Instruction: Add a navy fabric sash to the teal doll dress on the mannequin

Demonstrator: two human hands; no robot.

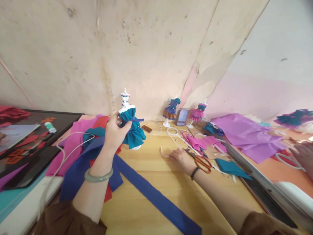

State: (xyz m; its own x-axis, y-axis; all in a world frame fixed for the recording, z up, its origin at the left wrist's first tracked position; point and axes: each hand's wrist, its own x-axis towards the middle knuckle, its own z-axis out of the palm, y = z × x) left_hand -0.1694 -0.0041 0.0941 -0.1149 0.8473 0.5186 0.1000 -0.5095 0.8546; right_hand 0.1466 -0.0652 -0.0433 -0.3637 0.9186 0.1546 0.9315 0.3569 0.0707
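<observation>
My left hand is closed around a miniature dress form wearing a teal ruffled dress. A narrow blue sash crosses the dress's waist, and the form's white base shows below the skirt. My right hand rests low over the wooden table, its fingertips pinched at a thin pale strip. Right beside that hand lie orange-handled scissors. A long blue cloth strip runs diagonally across the table toward me, below both hands.
Two dressed miniature forms, one blue and brown, one pink, stand by the wall. Pink, red and blue cloth is heaped left; purple cloth lies right. A glue stick sits far left. Another person's hand is at the right edge.
</observation>
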